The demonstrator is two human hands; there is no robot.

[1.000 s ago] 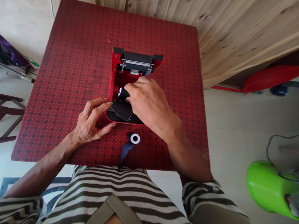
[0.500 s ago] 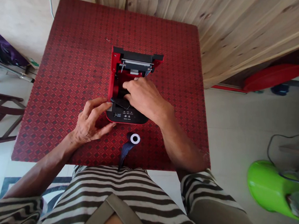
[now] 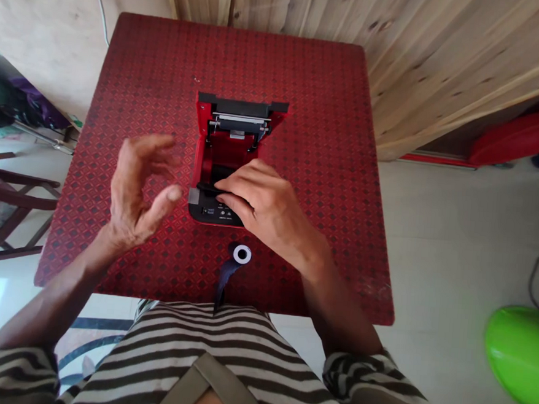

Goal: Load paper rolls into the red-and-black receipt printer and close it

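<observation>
A red and black label printer (image 3: 204, 214) stands on the table with its lid (image 3: 241, 109) raised. My right hand (image 3: 273, 208) reaches over the printer's front from the right. Its thumb and fingers pinch a thin black flat piece (image 3: 206, 188) that lies across the front of the open bay. What this piece is cannot be made out, and its right part is hidden by the fingers. My left hand (image 3: 136, 186) is raised left of the printer, touching nothing, with fingers apart. Nearer my body lies a small roll (image 3: 242, 253) with a white core, its dark strip (image 3: 226, 276) trailing to the table edge.
The table (image 3: 143, 82) has a red patterned cover. A wooden plank wall (image 3: 301, 10) rises behind it. A wooden chair (image 3: 15, 199) stands at the left. On the floor at right is a bright green plastic object (image 3: 521, 361).
My left hand has let go of the printer's left front corner and drawn back to the left, opening. My right hand has shifted slightly towards me, still pinching the black piece.
</observation>
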